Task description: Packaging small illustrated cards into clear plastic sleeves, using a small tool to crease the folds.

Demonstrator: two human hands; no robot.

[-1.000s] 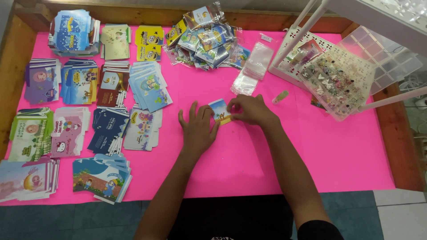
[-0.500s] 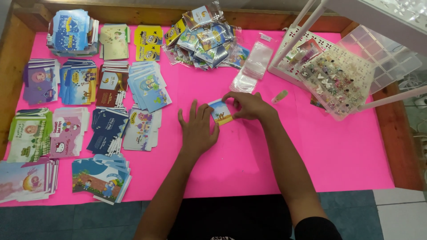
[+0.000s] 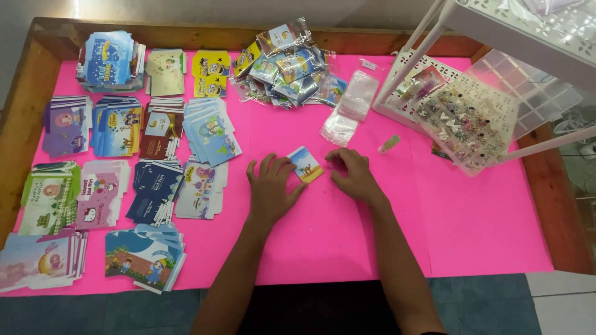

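Card: a small picture card (image 3: 306,164), blue above and sandy below, lay flat near the middle of the pink surface (image 3: 472,236), tilted a little.
Left hand: the left hand (image 3: 272,189) rested palm-down just beside the card's lower left edge, fingers spread and gripping nothing; thumb tip close to the card, contact unclear.
Right hand: the right hand (image 3: 351,174) sat just right of the card, fingers curled down onto the surface; whether it pinched anything, I cannot tell.
Sleeves: a stack of clear plastic sleeves (image 3: 349,107) lay toward the far edge, beyond the right hand.
Packed cards: a heap of bagged cards (image 3: 284,65) lay at the far edge.
Sorted piles: stacks of printed cards (image 3: 208,130) filled the left half.
Bead tray: a clear compartment box (image 3: 469,121) stood near the far right corner.
Risk: probably a slide. Either hand brushing the loose, thin card could push it askew on the smooth pink sheet.
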